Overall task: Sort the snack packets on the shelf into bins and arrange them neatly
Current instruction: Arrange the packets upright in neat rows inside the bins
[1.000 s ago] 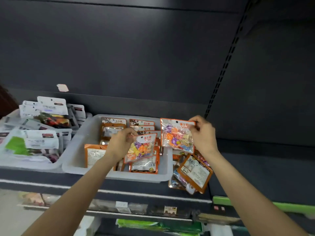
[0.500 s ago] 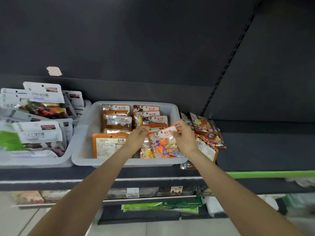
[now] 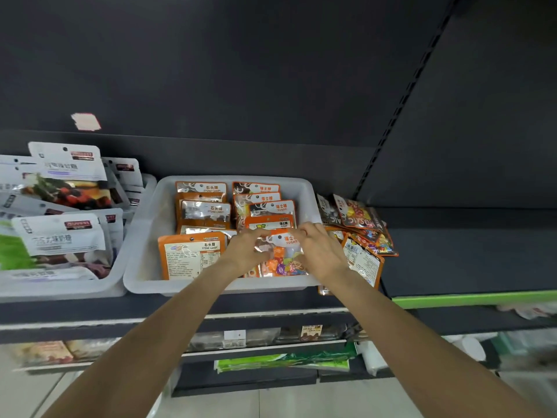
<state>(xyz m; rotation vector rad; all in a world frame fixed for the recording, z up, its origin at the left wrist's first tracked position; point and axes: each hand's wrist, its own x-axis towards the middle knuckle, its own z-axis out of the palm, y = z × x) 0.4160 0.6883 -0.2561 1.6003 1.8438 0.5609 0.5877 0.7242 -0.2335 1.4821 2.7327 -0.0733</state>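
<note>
Dark shelf (image 3: 452,260) – two white bins (image 3: 144,236), loose orange packets (image 3: 364,233) beside

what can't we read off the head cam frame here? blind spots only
- Head view: lower half of the sugar packet and the grip on it, hidden behind the left hand and right hand.
- Left bin: cut off by the left frame edge.
- Loose packets beside the middle bin: overlapping, count unclear.
- Lower shelf goods: blurred.

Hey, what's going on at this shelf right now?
A person is sorting candy packets into a white bin. Both the left hand and the right hand pinch the top of one clear candy packet, setting it at the front of the bin's right-hand row. More loose packets lie on the shelf to the right, not yet sorted.
</note>
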